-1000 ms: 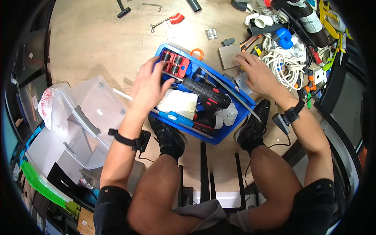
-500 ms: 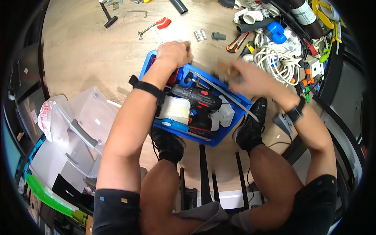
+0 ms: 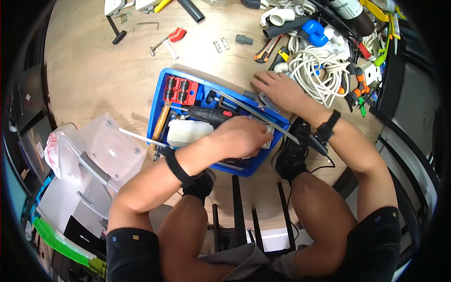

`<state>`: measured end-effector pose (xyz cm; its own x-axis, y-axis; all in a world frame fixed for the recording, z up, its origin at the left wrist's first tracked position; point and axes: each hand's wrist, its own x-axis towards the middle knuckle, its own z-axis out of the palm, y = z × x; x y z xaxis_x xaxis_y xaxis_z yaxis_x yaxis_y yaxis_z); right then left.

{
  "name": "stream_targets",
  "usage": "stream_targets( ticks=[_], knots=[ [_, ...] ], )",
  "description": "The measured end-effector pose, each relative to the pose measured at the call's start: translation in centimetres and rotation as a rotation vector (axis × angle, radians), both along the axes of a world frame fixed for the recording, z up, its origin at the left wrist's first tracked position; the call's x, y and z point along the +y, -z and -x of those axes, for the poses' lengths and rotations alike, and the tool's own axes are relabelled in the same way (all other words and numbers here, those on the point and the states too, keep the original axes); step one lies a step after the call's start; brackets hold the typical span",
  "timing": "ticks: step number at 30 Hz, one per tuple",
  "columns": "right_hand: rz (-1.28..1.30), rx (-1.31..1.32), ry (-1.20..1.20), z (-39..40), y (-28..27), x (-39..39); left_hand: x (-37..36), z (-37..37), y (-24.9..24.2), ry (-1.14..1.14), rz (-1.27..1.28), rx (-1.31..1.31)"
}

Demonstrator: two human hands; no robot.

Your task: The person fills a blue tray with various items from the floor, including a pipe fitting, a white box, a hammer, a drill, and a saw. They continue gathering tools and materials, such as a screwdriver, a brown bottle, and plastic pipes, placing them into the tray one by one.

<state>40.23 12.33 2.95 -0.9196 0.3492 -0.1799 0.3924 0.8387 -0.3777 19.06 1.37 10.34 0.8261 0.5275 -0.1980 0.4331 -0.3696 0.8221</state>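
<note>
A blue bin (image 3: 155,101) stands between my shoes. My left hand (image 3: 242,136) is over its right half with fingers curled, partly covering the drill (image 3: 206,114); what they grip is hidden. My right hand (image 3: 282,91) is at the bin's back right edge, fingers stretched out and slightly apart, beside a small grey piece (image 3: 249,95). In the bin lie a red case with black rollers (image 3: 180,90), a wooden handle (image 3: 162,123), a pale block (image 3: 188,133) and a long metal bar (image 3: 249,111) across the right side.
Coiled white cable (image 3: 319,75), a cutter (image 3: 268,48) and a blue fitting (image 3: 314,33) lie at the back right. A hammer (image 3: 120,36) and a red-handled tool (image 3: 177,35) lie at the back left. A clear plastic box (image 3: 115,141) is left of the bin.
My left hand has moved from the bin's back left edge toward me and right, over the drill, uncovering the red case. My right hand has shifted slightly and is no longer blurred. The view has shifted.
</note>
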Motion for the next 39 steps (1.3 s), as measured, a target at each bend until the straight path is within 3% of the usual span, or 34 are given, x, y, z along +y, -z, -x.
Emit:
stream_targets(
  ticks=[3,5,7,8,10,12,14,17,20,22,23,25,26,28,30,32,33,35,36,39],
  knots=[
    [-0.436,-0.253,0.117,0.2,2.8,0.2,0.9,-2.1,1.6,-0.111,-0.020,-0.006],
    [-0.438,-0.293,0.208,0.3,2.4,1.2,3.5,-3.1,4.1,-0.465,-0.266,0.406],
    [-0.380,-0.426,0.311,1.1,1.2,1.5,6.1,-3.0,5.7,-0.507,-0.167,0.672],
    [-0.381,-0.422,0.304,1.7,1.2,1.5,6.9,-3.0,6.1,-0.514,-0.165,0.675],
    [-0.409,-0.622,0.284,2.5,1.8,1.6,8.1,-3.5,6.7,-0.438,0.369,0.866],
    [-0.494,-0.647,0.254,2.8,1.9,2.9,7.4,-3.9,7.7,-0.464,0.373,0.834],
    [-0.047,-0.758,0.302,3.5,0.2,5.1,7.2,-3.8,8.0,-0.485,0.369,0.801],
    [-0.070,-0.673,0.284,2.6,0.9,5.4,6.4,-3.5,7.6,-0.493,0.373,0.773],
    [-0.025,-0.604,0.282,2.7,0.8,5.7,5.7,-3.0,6.0,-0.676,0.222,0.587],
    [-0.024,-0.552,0.256,2.2,1.2,5.7,4.3,-2.4,3.7,-0.407,0.025,0.249],
    [-0.022,-0.555,0.264,2.0,1.5,5.8,3.1,-2.9,3.0,-0.399,0.024,0.248],
    [-0.111,-0.486,0.200,1.9,2.2,5.6,-0.3,-4.0,2.0,-0.180,-0.213,0.041],
    [-0.109,-0.489,0.204,1.9,2.2,5.4,-1.7,-4.8,2.2,-0.176,-0.212,0.039],
    [-0.063,-0.558,0.160,2.5,1.8,5.7,-3.8,-6.8,3.1,-0.190,-0.414,0.334],
    [-0.116,-0.480,0.112,1.9,2.8,5.4,-5.7,-8.6,3.2,-0.168,-0.431,0.386],
    [-0.031,-0.523,0.065,2.3,1.5,4.8,-8.9,-10.7,4.2,-0.060,-0.492,0.006],
    [-0.025,-0.526,0.066,2.2,1.6,4.4,-10.7,-11.8,4.5,-0.058,-0.486,0.002],
    [-0.039,-0.491,0.033,2.2,1.9,4.2,-13.6,-13.5,5.7,0.157,-0.516,0.023],
    [-0.040,-0.491,0.035,2.2,1.9,4.4,-14.2,-13.8,7.0,0.159,-0.518,0.022],
    [-0.044,-0.478,-0.035,2.0,2.4,5.4,-14.5,-14.8,10.4,0.254,-0.973,0.569]
  ],
)
